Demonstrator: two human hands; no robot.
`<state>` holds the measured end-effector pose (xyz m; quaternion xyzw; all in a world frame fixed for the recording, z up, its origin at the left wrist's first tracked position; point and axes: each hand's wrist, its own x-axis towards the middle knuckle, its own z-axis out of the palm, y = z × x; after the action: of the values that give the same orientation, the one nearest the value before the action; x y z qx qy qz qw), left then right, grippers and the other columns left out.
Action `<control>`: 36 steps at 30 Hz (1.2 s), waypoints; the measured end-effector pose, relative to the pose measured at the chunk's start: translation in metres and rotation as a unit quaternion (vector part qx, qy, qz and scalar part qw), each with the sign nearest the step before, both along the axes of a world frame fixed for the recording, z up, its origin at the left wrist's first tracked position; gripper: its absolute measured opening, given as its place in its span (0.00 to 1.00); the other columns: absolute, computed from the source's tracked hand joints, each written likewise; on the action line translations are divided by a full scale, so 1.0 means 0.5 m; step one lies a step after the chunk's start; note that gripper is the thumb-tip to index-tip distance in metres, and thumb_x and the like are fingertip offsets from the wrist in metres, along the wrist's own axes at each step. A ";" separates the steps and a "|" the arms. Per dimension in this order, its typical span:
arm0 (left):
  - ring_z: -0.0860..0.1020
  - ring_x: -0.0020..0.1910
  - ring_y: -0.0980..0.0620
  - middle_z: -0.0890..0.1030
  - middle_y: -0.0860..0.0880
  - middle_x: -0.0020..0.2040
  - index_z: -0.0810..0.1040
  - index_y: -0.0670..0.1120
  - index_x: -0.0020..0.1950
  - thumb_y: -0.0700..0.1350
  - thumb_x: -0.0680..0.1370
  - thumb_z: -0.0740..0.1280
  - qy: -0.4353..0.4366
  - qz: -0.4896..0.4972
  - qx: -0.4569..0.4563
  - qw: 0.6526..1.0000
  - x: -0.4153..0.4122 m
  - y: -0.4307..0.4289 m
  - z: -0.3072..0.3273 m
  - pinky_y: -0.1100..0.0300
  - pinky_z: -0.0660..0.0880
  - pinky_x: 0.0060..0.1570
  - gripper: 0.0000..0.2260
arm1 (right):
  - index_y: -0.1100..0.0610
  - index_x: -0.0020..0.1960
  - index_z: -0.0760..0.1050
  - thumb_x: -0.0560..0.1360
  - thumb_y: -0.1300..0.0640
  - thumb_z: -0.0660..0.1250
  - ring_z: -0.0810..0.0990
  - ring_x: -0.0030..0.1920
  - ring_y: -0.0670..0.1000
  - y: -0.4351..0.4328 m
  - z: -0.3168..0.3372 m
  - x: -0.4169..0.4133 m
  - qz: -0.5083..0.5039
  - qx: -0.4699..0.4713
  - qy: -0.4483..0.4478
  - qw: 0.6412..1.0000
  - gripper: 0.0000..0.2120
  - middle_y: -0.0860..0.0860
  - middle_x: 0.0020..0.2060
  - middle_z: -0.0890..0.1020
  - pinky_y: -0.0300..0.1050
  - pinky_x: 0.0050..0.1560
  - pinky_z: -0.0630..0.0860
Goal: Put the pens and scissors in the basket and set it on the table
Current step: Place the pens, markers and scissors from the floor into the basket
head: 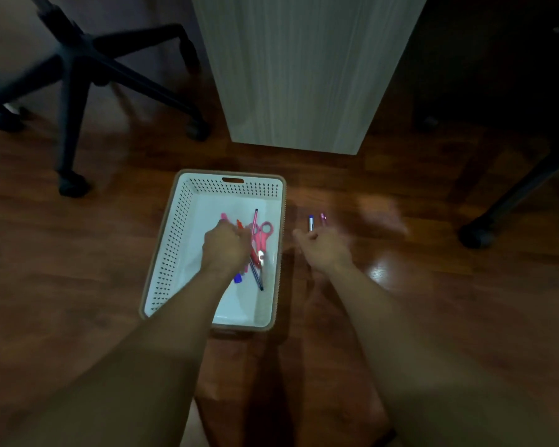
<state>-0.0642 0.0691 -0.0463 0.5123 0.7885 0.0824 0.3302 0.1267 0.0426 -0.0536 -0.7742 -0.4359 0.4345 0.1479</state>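
Dim room, dark wood floor, basket of pens down on it with both hands busy.

Far left there's a black office chair base (78, 75) on casters, then a pale wood-grain panel (304, 69) standing up behind the basket, and another dark chair leg (513, 195) off to the right; the wood floor (78, 269) is glossy with a bright glare patch near the right arm. The white basket (175, 233) with the tan rim sits on the floor, not on any table. Inside it: pink scissors (262, 235) and several pens (255, 221). Left hand (226, 246) is in the basket, fingers curled shut around pens. Right hand (325, 245) is just beside the basket, blurry, pinching a blue-capped pen (311, 222) and a pink pen (322, 218). No readable writing or brand anywhere.
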 end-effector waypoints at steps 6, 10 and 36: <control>0.88 0.41 0.47 0.87 0.48 0.49 0.77 0.50 0.56 0.56 0.85 0.65 -0.092 -0.080 0.082 0.989 0.140 0.003 0.018 0.49 0.87 0.47 0.10 | 0.53 0.38 0.78 0.74 0.38 0.72 0.86 0.54 0.62 -0.024 -0.047 0.061 -0.144 -0.020 -0.044 0.988 0.19 0.59 0.50 0.87 0.52 0.56 0.83; 0.88 0.42 0.46 0.87 0.44 0.52 0.79 0.46 0.61 0.48 0.83 0.70 -0.074 -0.149 0.006 0.986 0.219 0.008 -0.043 0.50 0.88 0.42 0.09 | 0.53 0.37 0.77 0.76 0.43 0.75 0.87 0.56 0.62 -0.035 -0.096 0.091 -0.109 -0.032 -0.078 0.990 0.17 0.61 0.52 0.88 0.51 0.52 0.81; 0.90 0.33 0.45 0.90 0.40 0.38 0.85 0.39 0.44 0.45 0.80 0.72 -0.207 -0.011 -0.152 0.966 0.246 0.057 0.047 0.58 0.84 0.33 0.10 | 0.56 0.49 0.83 0.76 0.49 0.78 0.83 0.34 0.34 -0.018 -0.097 0.110 -0.161 0.072 0.087 0.981 0.11 0.43 0.35 0.83 0.26 0.28 0.69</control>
<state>0.0586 0.0977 -0.0230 0.4367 0.7004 0.0626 0.5611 0.1815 0.0336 -0.1023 -0.7808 -0.3216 0.4377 0.3087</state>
